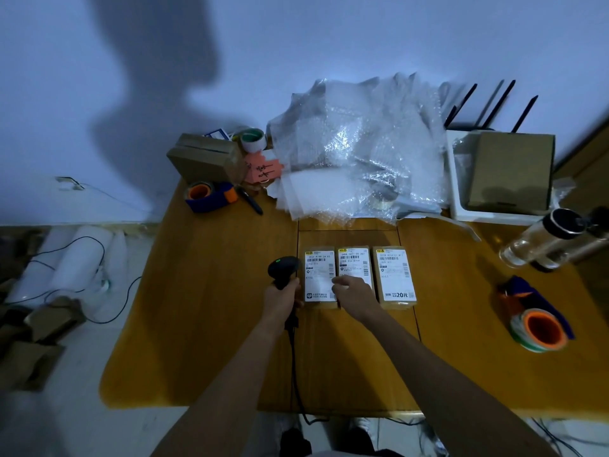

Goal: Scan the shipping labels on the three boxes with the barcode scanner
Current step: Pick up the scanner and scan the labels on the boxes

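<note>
Three small cardboard boxes lie side by side on the wooden table, each with a white shipping label on top: the left box, the middle box and the right box. My left hand grips the handle of a black barcode scanner. The scanner's head shows a green light and sits just left of the left box. Its cable runs down toward me. My right hand rests on the near end of the middle box, fingers touching the left box's label.
A heap of bubble wrap fills the back of the table. Tape dispensers sit at back left and at right. A white tray with a carton and a clear bottle stand at right. More cartons are at back left.
</note>
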A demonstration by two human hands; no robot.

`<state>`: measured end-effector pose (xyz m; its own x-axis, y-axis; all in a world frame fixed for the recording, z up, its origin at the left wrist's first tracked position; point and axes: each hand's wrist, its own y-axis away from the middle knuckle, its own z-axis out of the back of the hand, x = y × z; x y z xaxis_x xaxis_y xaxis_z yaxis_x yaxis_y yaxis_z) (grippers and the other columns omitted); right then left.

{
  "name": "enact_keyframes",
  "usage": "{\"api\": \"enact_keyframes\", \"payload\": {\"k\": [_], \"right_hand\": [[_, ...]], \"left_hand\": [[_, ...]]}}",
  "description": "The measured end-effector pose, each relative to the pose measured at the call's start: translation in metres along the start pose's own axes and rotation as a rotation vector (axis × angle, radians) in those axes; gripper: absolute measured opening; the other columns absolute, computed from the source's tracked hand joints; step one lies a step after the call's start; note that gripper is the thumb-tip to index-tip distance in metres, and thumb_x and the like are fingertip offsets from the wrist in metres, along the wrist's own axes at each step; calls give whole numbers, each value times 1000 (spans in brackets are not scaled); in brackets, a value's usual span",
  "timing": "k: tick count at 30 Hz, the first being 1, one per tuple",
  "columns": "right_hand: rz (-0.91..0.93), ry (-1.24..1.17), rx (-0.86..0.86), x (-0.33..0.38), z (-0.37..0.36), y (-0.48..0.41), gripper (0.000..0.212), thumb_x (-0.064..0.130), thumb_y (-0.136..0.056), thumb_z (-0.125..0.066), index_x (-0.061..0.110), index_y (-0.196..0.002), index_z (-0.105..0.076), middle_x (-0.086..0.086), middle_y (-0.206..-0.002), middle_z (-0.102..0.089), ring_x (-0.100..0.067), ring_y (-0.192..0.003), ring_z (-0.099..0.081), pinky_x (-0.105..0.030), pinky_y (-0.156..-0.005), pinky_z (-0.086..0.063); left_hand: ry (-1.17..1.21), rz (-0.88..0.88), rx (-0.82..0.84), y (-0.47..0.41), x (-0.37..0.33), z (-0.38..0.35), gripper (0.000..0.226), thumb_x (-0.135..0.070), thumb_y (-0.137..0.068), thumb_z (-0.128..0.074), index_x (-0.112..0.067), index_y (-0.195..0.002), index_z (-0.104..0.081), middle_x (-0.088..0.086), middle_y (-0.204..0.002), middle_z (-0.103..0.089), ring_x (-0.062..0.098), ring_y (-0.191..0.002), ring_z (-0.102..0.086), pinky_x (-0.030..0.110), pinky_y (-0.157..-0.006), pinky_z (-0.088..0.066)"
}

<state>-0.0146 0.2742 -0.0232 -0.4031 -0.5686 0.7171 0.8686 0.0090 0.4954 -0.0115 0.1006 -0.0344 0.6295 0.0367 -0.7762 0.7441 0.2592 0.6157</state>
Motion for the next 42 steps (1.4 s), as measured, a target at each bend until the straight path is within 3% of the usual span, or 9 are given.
{"api": "enact_keyframes", "payload": {"k": [5, 13, 17, 23, 26, 30, 33, 42], "right_hand": [[-16, -75, 7, 1, -6, 3, 44, 25, -102, -52, 10, -143, -58, -8, -140, -63, -24, -124, -60, -41, -103, -52], [-19, -80, -15, 6, -32, 10, 36, 25, -103, -54, 8, -133, -62, -10, -125, -69, -15, -100, -62, -19, -63, -46], [-85, -121, 66, 6, -42, 10, 30, 25, -103, -54, 9, -128, -60, -8, -124, -68, -20, -104, -66, -30, -76, -58], [-138, -59, 229, 3, -54, 12, 43, 22, -102, -53, 8, -143, -51, -10, -143, -61, -26, -127, -60, -29, -86, -51], [-121, -64, 205, 3, -60, 13, 46, 23, -103, -52, 12, -147, -50, -9, -145, -60, -25, -128, -59, -35, -97, -52], [-94, -55, 146, 9, -62, 15, 52, 23, -103, -53, 12, -153, -43, -10, -148, -54, -26, -131, -55, -33, -95, -49], [-70, -68, 130, 10, -62, 17, 59, 26, -102, -59, 12, -155, -39, -10, -152, -50, -28, -136, -51, -38, -105, -48], [-71, -236, 126, 19, -51, 18, 70, 30, -90, -72, 12, -149, -38, -13, -134, -61, -28, -118, -65, -39, -93, -58]], "left_hand": [[-41, 10, -29, -1, 7, 9, 19, -24, -98, -63, -6, -97, -68, 7, -76, -70, 14, -53, -58, 26, -53, -48], [15, 60, -127, -3, 22, 34, 14, -18, -98, -64, -4, -97, -66, 9, -86, -69, 17, -57, -59, 28, -55, -48], [16, 94, -146, -4, 25, 45, 12, -15, -94, -67, -7, -103, -65, 13, -84, -72, 19, -59, -63, 32, -61, -52], [12, 100, -109, -2, 29, 51, 12, -13, -91, -69, -7, -101, -67, 12, -76, -71, 19, -57, -64, 33, -60, -52], [22, 105, -87, -1, 30, 52, 9, -11, -92, -68, -7, -100, -67, 11, -77, -72, 19, -58, -64, 31, -59, -53], [43, 119, -98, -1, 31, 56, 6, -10, -92, -68, -8, -98, -65, 12, -77, -71, 19, -57, -63, 30, -56, -52], [47, 113, -122, -1, 33, 60, 6, -8, -92, -69, -6, -97, -67, 13, -78, -71, 19, -60, -62, 31, -57, -51], [101, 66, -106, 4, 13, 57, 17, -11, -89, -73, -3, -103, -68, 13, -78, -69, 20, -61, -60, 32, -56, -50]]}}
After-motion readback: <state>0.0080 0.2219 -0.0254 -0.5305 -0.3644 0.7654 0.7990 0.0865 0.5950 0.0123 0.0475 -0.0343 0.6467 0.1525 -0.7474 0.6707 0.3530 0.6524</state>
